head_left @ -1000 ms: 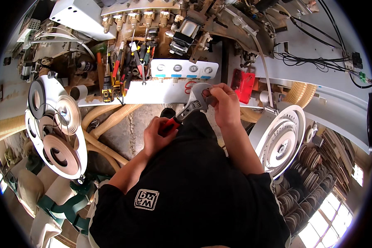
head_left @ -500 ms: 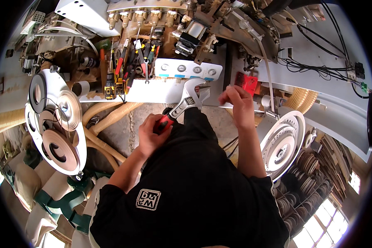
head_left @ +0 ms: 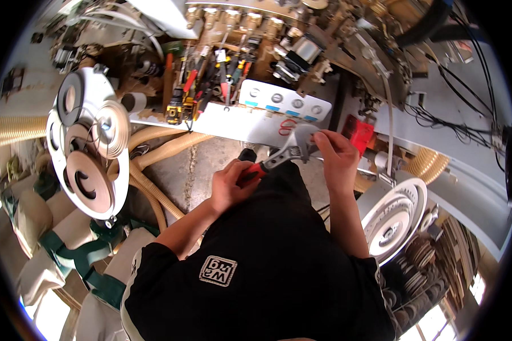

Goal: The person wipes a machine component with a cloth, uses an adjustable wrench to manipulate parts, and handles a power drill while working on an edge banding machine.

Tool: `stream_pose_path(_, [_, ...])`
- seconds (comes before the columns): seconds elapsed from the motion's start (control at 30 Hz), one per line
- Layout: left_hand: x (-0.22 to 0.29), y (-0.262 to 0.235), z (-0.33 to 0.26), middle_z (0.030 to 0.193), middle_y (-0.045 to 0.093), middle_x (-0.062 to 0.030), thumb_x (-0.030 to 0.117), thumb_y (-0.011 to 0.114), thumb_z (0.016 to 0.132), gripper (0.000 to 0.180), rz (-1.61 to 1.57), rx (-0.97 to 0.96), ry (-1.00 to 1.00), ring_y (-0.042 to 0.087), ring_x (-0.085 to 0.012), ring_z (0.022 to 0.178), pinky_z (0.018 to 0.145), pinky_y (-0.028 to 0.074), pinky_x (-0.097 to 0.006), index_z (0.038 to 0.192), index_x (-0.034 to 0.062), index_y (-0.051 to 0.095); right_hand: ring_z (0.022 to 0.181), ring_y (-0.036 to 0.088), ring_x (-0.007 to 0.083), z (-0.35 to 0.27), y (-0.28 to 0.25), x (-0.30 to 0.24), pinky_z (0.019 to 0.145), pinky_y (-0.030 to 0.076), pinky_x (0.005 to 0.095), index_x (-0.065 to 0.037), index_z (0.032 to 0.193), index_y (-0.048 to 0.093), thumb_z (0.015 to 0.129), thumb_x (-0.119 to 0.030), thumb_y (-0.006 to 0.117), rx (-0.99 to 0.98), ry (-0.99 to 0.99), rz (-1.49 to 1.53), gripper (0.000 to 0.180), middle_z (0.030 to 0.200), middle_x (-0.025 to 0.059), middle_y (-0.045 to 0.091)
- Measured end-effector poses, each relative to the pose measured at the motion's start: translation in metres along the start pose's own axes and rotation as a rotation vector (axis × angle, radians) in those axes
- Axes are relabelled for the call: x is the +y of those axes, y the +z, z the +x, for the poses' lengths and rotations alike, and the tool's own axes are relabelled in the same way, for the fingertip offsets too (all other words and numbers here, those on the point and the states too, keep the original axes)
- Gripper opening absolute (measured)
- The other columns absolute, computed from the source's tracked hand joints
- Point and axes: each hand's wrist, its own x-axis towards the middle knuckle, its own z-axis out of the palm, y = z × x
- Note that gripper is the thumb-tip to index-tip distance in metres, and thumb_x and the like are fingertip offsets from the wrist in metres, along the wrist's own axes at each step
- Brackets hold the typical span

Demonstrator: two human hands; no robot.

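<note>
My left hand [head_left: 227, 185] is closed around the red handle of an adjustable wrench [head_left: 277, 158], held over my lap. The wrench's silver head points up and to the right. My right hand [head_left: 341, 158] is at the jaw end, thumb and fingers pinched together next to the jaws. Whatever sits between those fingertips is too small or hidden to make out. Just beyond the wrench head is a white panel [head_left: 227, 122] with a red looped mark on its face.
A drill [head_left: 175, 108] and several hand tools lie on the bench ahead. Behind the wrench is a gauge plate [head_left: 285, 101]. A red box [head_left: 359, 135] is right of my right hand. Disc-laden wheels stand left [head_left: 88, 196] and right [head_left: 389, 230]; tan hoses [head_left: 170, 149] run below.
My right hand has come to the wrench's jaws, its fingers now pinched there. Through a turn of my head, the scene has shifted and tilted. My left hand keeps its grip.
</note>
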Motion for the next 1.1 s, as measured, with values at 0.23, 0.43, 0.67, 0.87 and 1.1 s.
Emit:
stream_pose_path(0.23, [-0.005, -0.002, -0.012, 0.091, 0.069, -0.0063, 0.015, 0.088, 0.077, 0.043, -0.007, 0.001, -0.011, 0.070, -0.0234, 0.066, 0.057, 0.057, -0.033, 0.114, 0.0093, 0.066, 0.082, 0.063, 0.0044, -0.005, 0.010, 0.007, 0.073, 0.048, 0.0187, 0.005, 0.109, 0.073, 0.097, -0.008, 0.072, -0.004, -0.061, 0.080, 0.018, 0.092, 0.0035, 0.074])
stream_pose_path(0.43, [-0.005, -0.001, -0.017, 0.091, 0.069, -0.0053, 0.016, 0.087, 0.078, 0.043, 0.015, 0.031, 0.014, 0.071, -0.0213, 0.065, 0.058, 0.058, -0.032, 0.114, 0.0090, 0.066, 0.084, 0.069, 0.0111, 0.001, 0.018, 0.016, 0.080, 0.053, 0.0244, 0.002, 0.102, 0.070, 0.094, -0.003, 0.067, 0.008, -0.011, 0.236, 0.010, 0.091, 0.0064, 0.075])
stream_pose_path(0.67, [-0.010, -0.006, -0.025, 0.093, 0.070, -0.0063, 0.013, 0.088, 0.077, 0.045, -0.086, 0.056, -0.080, 0.072, -0.0204, 0.070, 0.061, 0.059, -0.032, 0.116, 0.0081, 0.066, 0.082, 0.071, 0.0149, 0.020, 0.028, 0.030, 0.084, 0.051, 0.0231, -0.001, 0.100, 0.068, 0.092, -0.006, 0.064, -0.106, 0.182, 0.316, 0.010, 0.088, 0.0092, 0.075])
stream_pose_path(0.87, [-0.021, -0.034, -0.029, 0.093, 0.069, -0.0049, 0.008, 0.088, 0.078, 0.044, -0.220, -0.042, -0.232, 0.068, -0.0137, 0.077, 0.071, 0.054, -0.025, 0.115, 0.0063, 0.066, 0.076, 0.067, 0.0145, 0.038, 0.031, 0.057, 0.074, 0.055, 0.0315, -0.005, 0.097, 0.067, 0.096, -0.013, 0.060, -0.032, 0.401, 0.446, 0.011, 0.090, 0.0082, 0.071])
stream_pose_path(1.1, [-0.060, -0.083, 0.023, 0.086, 0.068, -0.0003, 0.008, 0.084, 0.087, 0.044, -0.058, 0.262, -0.454, 0.063, -0.0061, 0.074, 0.065, 0.052, -0.022, 0.125, 0.0003, 0.062, 0.058, 0.052, 0.0116, 0.041, -0.020, 0.132, 0.067, 0.055, 0.0323, -0.008, 0.073, 0.053, 0.101, -0.022, 0.053, -0.319, 0.233, 0.041, 0.031, 0.072, 0.0028, 0.058])
